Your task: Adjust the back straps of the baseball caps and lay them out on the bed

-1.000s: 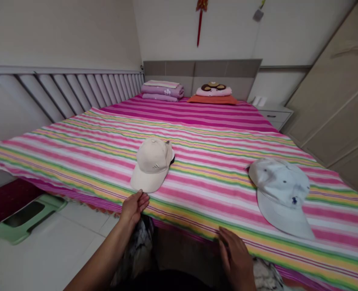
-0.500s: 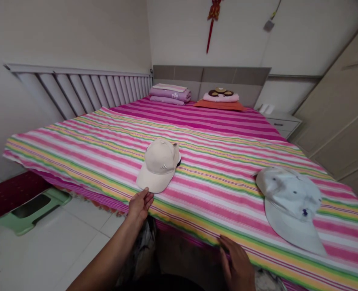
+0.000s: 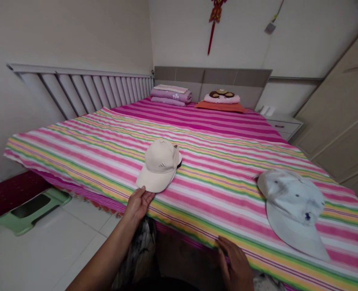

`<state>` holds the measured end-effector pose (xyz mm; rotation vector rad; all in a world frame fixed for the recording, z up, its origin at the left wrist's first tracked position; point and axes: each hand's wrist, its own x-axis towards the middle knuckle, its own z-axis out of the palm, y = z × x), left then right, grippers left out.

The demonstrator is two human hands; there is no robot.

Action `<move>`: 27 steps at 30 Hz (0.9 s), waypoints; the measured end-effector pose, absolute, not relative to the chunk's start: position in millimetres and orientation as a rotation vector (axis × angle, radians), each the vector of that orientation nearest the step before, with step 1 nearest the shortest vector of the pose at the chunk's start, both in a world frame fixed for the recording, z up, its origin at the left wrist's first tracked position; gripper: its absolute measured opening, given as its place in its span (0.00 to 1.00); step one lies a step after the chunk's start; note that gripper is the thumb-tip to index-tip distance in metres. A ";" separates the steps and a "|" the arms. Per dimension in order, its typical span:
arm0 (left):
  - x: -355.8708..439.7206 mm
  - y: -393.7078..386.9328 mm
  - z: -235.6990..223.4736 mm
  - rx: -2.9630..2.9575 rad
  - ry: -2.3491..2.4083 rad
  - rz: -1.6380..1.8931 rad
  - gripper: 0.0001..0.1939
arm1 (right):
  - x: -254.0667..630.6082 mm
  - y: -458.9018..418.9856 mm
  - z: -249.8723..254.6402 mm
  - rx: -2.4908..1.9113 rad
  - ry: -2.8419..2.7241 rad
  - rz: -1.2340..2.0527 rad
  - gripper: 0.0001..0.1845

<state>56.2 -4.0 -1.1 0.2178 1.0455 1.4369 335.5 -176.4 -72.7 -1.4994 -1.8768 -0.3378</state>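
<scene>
A beige baseball cap [image 3: 159,155] with a small stripe logo sits on the striped bedspread [image 3: 210,210], its brim towards me. My left hand [image 3: 138,203] grips the front edge of that brim, thumb on top and the other fingers partly hidden under it. At the bed's near edge my right hand [image 3: 236,262] rests on the bedspread, fingers stretched out with nothing in them. A pale blue-white cap [image 3: 294,196] with a small dark emblem lies farther right, apart from both hands.
Folded purple bedding [image 3: 171,97] and an orange and pink stack [image 3: 221,105] lie near the headboard [image 3: 179,74]. A white railing [image 3: 84,91] runs along the left side. On the floor stands a green stool [image 3: 34,212]; a nightstand [image 3: 283,123] is at the back right.
The view has shifted very slightly. Both hands and both caps otherwise stay nearly where they were; my left thumb sits marginally farther left on the brim.
</scene>
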 end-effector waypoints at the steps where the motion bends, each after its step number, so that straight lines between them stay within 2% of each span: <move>1: 55.4 -3.0 2.9 0.212 1.010 1.452 0.07 | 335.3 -176.6 -72.3 -1.498 -1.869 -0.321 0.11; 6: 50.0 -1.2 20.4 0.141 0.802 1.512 0.10 | 334.5 -177.6 -73.2 -1.488 -1.820 -0.240 0.11; 9: 54.5 -10.8 22.3 0.191 0.700 1.523 0.11 | 329.8 -174.3 -67.4 -1.487 -1.725 -0.071 0.11; 13: 79.2 -43.2 11.1 0.361 0.597 1.316 0.12 | 316.6 -157.7 -40.1 -1.415 -1.417 0.579 0.13; 15: 95.8 -64.8 0.1 0.432 0.535 1.136 0.16 | 311.8 -145.2 -21.8 -1.180 -1.224 0.983 0.20; 17: 110.4 -85.0 -13.6 0.484 0.459 0.970 0.19 | 311.4 -133.2 -4.5 -0.936 -1.059 1.164 0.29; 19: 119.8 -100.0 -28.7 0.492 0.402 0.823 0.22 | 315.3 -124.1 9.9 -0.836 -0.954 1.160 0.33; 21: 122.8 -107.7 -43.2 0.468 0.377 0.709 0.22 | 321.0 -119.2 20.8 -0.842 -0.907 1.089 0.33; 27: 112.3 -98.8 -68.8 0.403 0.364 0.591 0.14 | 327.0 -121.9 34.2 -0.864 -0.799 1.127 0.22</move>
